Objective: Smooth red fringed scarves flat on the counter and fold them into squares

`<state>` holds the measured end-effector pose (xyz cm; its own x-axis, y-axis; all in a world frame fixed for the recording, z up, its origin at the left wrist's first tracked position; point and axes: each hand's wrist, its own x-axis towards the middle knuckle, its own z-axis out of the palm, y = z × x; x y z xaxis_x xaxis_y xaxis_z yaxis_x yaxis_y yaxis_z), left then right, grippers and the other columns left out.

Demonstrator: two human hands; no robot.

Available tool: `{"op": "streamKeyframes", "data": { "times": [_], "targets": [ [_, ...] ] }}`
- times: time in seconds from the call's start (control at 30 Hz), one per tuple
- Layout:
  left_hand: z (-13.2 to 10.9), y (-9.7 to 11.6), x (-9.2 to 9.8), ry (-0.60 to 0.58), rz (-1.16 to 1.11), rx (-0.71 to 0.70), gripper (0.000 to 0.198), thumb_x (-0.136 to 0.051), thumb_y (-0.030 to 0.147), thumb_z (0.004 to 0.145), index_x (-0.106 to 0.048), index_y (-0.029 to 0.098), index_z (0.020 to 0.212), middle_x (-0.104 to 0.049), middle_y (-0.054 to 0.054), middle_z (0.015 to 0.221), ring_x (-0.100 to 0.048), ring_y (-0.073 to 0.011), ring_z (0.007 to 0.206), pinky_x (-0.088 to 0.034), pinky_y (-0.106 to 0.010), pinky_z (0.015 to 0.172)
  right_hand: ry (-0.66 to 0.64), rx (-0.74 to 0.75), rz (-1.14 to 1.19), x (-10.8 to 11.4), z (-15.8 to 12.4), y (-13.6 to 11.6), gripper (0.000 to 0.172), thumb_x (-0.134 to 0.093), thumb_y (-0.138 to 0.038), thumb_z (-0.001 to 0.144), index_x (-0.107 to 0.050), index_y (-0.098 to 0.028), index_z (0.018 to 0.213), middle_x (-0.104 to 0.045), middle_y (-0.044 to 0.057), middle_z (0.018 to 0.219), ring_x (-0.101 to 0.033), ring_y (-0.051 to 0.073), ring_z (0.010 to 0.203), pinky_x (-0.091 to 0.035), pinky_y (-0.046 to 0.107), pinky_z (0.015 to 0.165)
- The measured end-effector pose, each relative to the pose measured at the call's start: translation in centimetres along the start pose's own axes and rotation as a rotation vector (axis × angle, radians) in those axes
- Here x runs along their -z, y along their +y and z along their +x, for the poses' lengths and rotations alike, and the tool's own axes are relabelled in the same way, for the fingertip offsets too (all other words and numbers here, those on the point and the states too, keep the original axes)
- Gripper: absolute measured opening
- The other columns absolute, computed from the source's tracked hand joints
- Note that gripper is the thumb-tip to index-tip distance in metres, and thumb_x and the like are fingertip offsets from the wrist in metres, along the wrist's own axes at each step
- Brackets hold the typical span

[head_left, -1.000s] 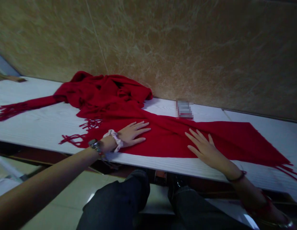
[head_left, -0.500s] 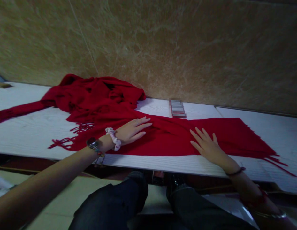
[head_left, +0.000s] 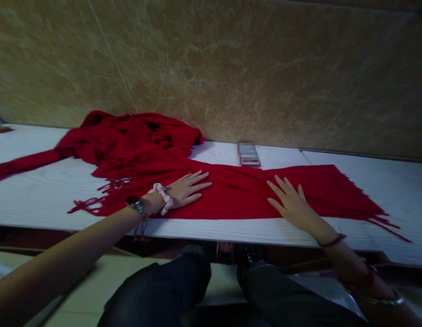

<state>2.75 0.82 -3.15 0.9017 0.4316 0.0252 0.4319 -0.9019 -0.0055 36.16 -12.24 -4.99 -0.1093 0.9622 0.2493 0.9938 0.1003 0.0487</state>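
A red fringed scarf (head_left: 238, 195) is spread lengthwise along the white tabletop, its right end fringe lying loose. On its left-middle part my left hand (head_left: 187, 190) rests flat, fingers spread, with a scrunchie and a watch at the wrist. My right hand (head_left: 291, 202) lies on the cloth further right, palm down and fingers apart. Neither hand grips the fabric. At the back left, a crumpled heap of red cloth (head_left: 129, 136) sits against the wall, with one strip trailing to the left edge. Whether heap and spread part are a single piece, I cannot tell.
A small blurred rectangular item (head_left: 248, 154) lies behind the scarf near the marble-patterned wall (head_left: 211, 68). The white tabletop (head_left: 211, 229) ends just in front of my knees. A brown object (head_left: 2, 129) sits at the far left.
Both hands stay on the scarf with nearly the same pose; the left fingers look slightly more spread. The whole view has shifted a little, and the cloth looks about the same.
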Motion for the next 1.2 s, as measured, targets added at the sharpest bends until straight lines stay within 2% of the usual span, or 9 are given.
{"op": "streamKeyframes", "data": {
  "times": [0.1,0.17,0.37,0.53,0.67,0.87,1.0,1.1,1.2],
  "targets": [
    [1.3,1.1,0.2,0.137,0.012,-0.018,0.044,-0.029,0.029,0.090,-0.037,0.018,0.132,-0.019,-0.009,0.144,-0.009,-0.0240,0.133,-0.017,-0.042,0.106,0.033,0.100,0.030,0.5,0.4,-1.4,0.049,-0.029,-0.040,0.088,-0.032,-0.023,0.135,-0.020,0.008,0.145,-0.014,0.031,0.131,-0.017,0.063,0.098],
    [2.3,2.3,0.0,0.197,0.011,0.013,0.044,-0.029,0.030,0.090,-0.037,0.019,0.132,-0.018,-0.009,0.144,-0.009,-0.0237,0.133,-0.017,-0.042,0.106,-0.011,0.198,0.057,0.5,0.6,-2.1,0.048,-0.029,-0.039,0.089,-0.031,-0.024,0.135,-0.025,0.006,0.144,-0.017,0.029,0.131,-0.018,0.059,0.100],
    [3.5,4.0,-1.6,0.025,-0.019,0.107,0.046,-0.029,0.042,0.090,-0.031,0.026,0.134,-0.020,-0.006,0.144,-0.017,-0.0254,0.131,-0.020,-0.046,0.103,-0.088,0.260,0.091,0.1,0.5,-2.3,0.046,-0.029,-0.035,0.090,-0.033,-0.024,0.134,-0.032,0.005,0.141,-0.027,0.026,0.128,-0.023,0.054,0.102],
    [3.4,3.9,-1.7,0.071,-0.070,0.149,0.051,-0.033,0.039,0.089,-0.027,0.022,0.136,-0.027,-0.006,0.142,-0.021,-0.0219,0.130,-0.021,-0.041,0.104,0.017,0.251,0.120,0.5,0.5,-0.8,0.041,-0.034,-0.031,0.089,-0.045,-0.017,0.126,-0.044,0.010,0.133,-0.036,0.023,0.124,-0.029,0.048,0.101],
    [3.6,4.3,-1.3,0.118,-0.079,0.198,0.050,-0.037,0.035,0.087,-0.031,0.020,0.134,-0.030,-0.007,0.140,-0.024,-0.0237,0.129,-0.024,-0.043,0.103,0.150,0.201,0.019,1.2,0.5,0.8,0.031,-0.041,-0.021,0.084,-0.059,-0.010,0.108,-0.062,0.013,0.108,-0.054,0.023,0.101,-0.037,0.044,0.094],
    [4.4,1.9,-0.1,0.205,0.161,0.244,0.038,-0.038,0.019,0.087,-0.047,0.022,0.123,-0.046,-0.007,0.128,-0.032,-0.0258,0.124,-0.020,-0.050,0.100,0.215,0.317,-0.155,1.1,1.3,0.5,0.022,-0.046,-0.010,0.080,-0.066,-0.014,0.086,-0.064,0.010,0.089,-0.055,0.021,0.083,-0.041,0.037,0.080],
    [5.2,-0.3,1.7,0.068,0.243,0.168,0.034,-0.043,0.017,0.084,-0.053,0.021,0.116,-0.059,-0.007,0.109,-0.051,-0.0213,0.104,-0.031,-0.042,0.094,0.230,0.319,-0.150,0.9,2.0,0.2,0.020,-0.045,-0.009,0.080,-0.064,-0.015,0.081,-0.064,0.009,0.084,-0.054,0.021,0.082,-0.040,0.036,0.077],
    [5.3,-0.8,3.0,-0.039,0.280,0.097,0.027,-0.044,0.016,0.082,-0.059,0.019,0.104,-0.060,-0.007,0.102,-0.057,-0.0182,0.089,-0.040,-0.031,0.082,0.269,0.258,-0.044,0.7,2.1,0.2,0.019,-0.043,-0.011,0.082,-0.061,-0.014,0.086,-0.064,0.009,0.085,-0.055,0.022,0.081,-0.041,0.036,0.076],
    [5.2,-0.5,3.6,-0.033,0.312,0.041,0.030,-0.046,0.014,0.079,-0.057,0.020,0.105,-0.055,-0.007,0.112,-0.054,-0.0202,0.096,-0.039,-0.032,0.082,0.350,0.153,0.133,0.6,2.2,0.3,0.018,-0.039,-0.013,0.084,-0.056,-0.014,0.090,-0.064,0.010,0.084,-0.057,0.021,0.079,-0.043,0.036,0.074]
  ]
}}
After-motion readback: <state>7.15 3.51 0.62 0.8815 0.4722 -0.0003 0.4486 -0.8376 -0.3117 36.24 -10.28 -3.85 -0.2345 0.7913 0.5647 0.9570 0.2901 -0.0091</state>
